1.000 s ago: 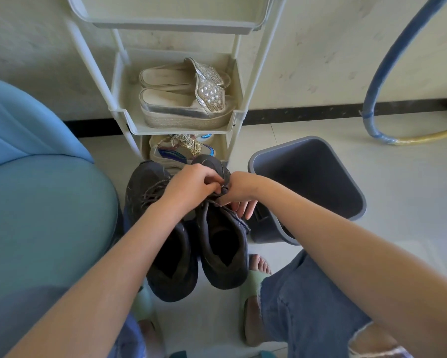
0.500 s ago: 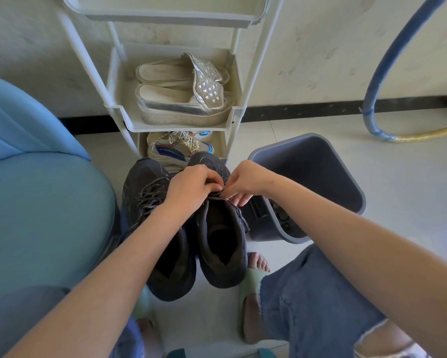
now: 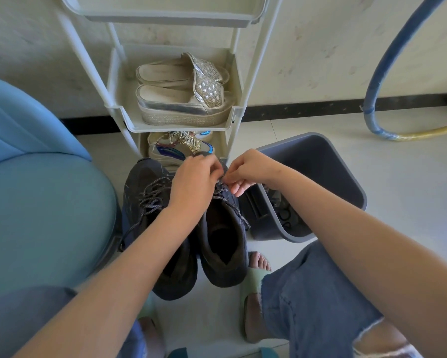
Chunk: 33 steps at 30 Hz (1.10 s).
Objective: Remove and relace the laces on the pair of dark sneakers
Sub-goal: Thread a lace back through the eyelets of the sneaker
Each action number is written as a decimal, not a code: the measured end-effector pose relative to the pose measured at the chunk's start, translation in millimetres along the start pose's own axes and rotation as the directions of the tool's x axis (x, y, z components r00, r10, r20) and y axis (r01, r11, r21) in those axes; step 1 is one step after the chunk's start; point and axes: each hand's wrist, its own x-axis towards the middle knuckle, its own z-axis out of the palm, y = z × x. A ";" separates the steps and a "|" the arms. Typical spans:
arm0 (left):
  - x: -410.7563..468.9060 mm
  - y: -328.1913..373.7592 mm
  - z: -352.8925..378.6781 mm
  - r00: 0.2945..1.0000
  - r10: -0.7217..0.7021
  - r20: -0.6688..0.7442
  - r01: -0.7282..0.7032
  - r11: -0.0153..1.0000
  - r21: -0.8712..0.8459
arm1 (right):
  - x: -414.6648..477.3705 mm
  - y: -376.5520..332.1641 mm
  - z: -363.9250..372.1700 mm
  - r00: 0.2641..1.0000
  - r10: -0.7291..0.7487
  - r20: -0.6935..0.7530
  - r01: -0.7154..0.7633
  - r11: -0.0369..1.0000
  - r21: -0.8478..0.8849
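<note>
Pale glossy tile floor across the centre and right of the frame, meeting a mottled cream wall along a black skirting strip. White plastic shoe rack upright against that wall at top centre, with silver platform sandals on the middle shelf and a multicoloured trainer on the lowest. Grey bin just right of centre, dark clutter inside too dim to name. Blue hose curving down the upper right, joined near the floor to a yellow hose. Teal cushioned seat filling the left side.

Pair of dark sneakers side by side on the floor at centre, toes towards the rack. Left one in the frame threaded with grey speckled cord, right one gaping open at the throat. Left hand and right hand close together over the toe end of that right one, fingertips of each pinched on its lace, other fingers of the right hand loosely spread. Blue jeans and a foot in a green slide at lower right.
</note>
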 end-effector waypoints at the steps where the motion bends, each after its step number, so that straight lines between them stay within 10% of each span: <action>1: -1.2 0.2 -1.1 1.000 -0.005 -0.004 0.005 1.000 0.018 | -1.2 -0.4 -0.3 1.000 0.003 0.012 -0.003 0.999 0.039; 11: 3.8 -0.5 -2.7 0.940 -0.334 0.070 0.337 0.874 -0.349 | -7.9 -3.0 -4.5 0.992 -0.056 0.109 0.050 0.997 0.053; 21: 5.7 8.0 -5.1 0.928 -0.330 0.174 0.372 0.860 -0.350 | -6.8 -4.3 -3.0 0.999 0.025 0.045 -0.031 0.988 0.151; 26: -11.2 22.6 -12.9 0.687 -0.470 0.555 0.584 0.811 -0.036 | -8.7 -4.4 -3.6 0.989 0.146 -0.004 -0.142 0.967 0.214; 29: -24.5 22.7 -2.4 0.572 -0.477 0.668 0.737 0.655 -0.163 | -9.0 -5.6 1.1 0.987 0.161 -0.008 -0.157 0.970 0.185; 33: -40.7 29.3 16.8 0.632 -0.481 0.608 0.774 0.356 -0.523 | -3.5 -4.8 9.5 0.979 0.205 -0.015 -0.198 0.962 0.190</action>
